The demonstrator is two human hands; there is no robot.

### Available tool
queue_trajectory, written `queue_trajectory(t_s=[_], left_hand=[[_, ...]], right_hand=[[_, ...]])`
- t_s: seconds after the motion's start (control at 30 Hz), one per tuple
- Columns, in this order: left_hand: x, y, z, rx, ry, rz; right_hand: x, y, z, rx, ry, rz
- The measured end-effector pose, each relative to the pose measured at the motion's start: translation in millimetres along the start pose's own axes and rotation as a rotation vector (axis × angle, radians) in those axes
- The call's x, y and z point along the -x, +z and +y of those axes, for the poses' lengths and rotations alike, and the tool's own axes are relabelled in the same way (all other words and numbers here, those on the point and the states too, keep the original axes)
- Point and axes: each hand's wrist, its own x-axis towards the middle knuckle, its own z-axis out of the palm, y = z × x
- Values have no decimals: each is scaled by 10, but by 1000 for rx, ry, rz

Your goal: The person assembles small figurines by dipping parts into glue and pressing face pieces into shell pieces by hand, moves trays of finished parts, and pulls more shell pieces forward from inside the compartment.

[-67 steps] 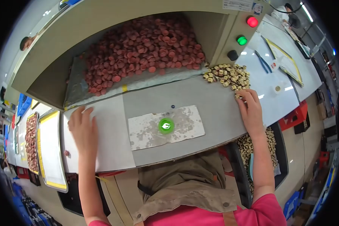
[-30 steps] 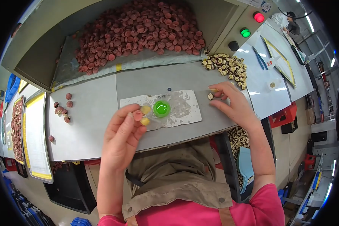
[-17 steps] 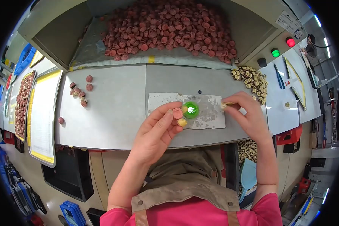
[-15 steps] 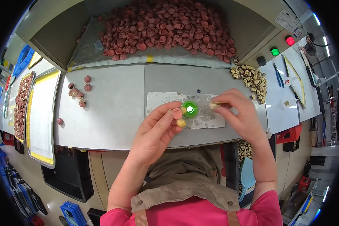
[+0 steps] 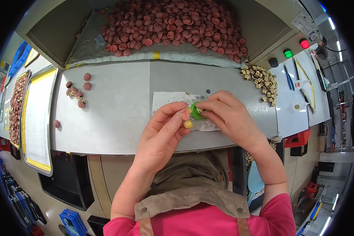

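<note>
Pinched between the fingers of my left hand [image 5: 160, 131] are a pink ridged cup [image 5: 184, 114] and yellowish pieces [image 5: 188, 124]. My right hand [image 5: 231, 118] is closed on a small cream-and-brown piece [image 5: 199, 111], right over the small green dish [image 5: 194, 111]. The fingertips of both hands are close together but apart. Beneath them lies a stained white board [image 5: 165, 98], partly covered by my hands. A small dark round thing [image 5: 208, 91] sits at the board's back edge.
A large heap of pink cups [image 5: 173, 27] fills the housing behind. Cream-and-brown pieces [image 5: 262, 82] lie at the back right, near blue-handled pliers [image 5: 289, 78]. Several pink balls [image 5: 87, 85] sit at left, beside a yellow-edged tray [image 5: 39, 118]. A black bin [image 5: 67, 181] stands below.
My left hand came from the left side to the green dish with a pink cup. My right hand moved left from the cream-and-brown pieces to the dish, carrying one piece.
</note>
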Motion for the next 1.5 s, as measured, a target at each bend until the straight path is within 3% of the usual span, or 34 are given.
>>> queue_trajectory(t_s=[0.43, 0.73, 0.83, 0.93, 1.03, 1.13, 1.33, 1.5], left_hand=[[7, 36, 4, -64, 9, 15], [6, 66, 0, -98, -1, 37], [4, 58, 0, -108, -9, 44], [-1, 56, -2, -119, -15, 29], [-2, 65, 9, -144, -21, 7], [-4, 78, 10, -174, -35, -6], [-6, 92, 16, -208, -54, -12], [-16, 64, -3, -160, -48, -38]], right_hand=[[-3, -14, -8, 93, -81, -53], [32, 113, 18, 134, -111, 51], [50, 34, 14, 127, -120, -24], [62, 33, 106, -92, -25, -18], [100, -41, 70, -349, 247, -55], [187, 33, 45, -688, 357, 57], [163, 98, -171, -934, 333, 150], [110, 116, -218, -402, 32, 175]])
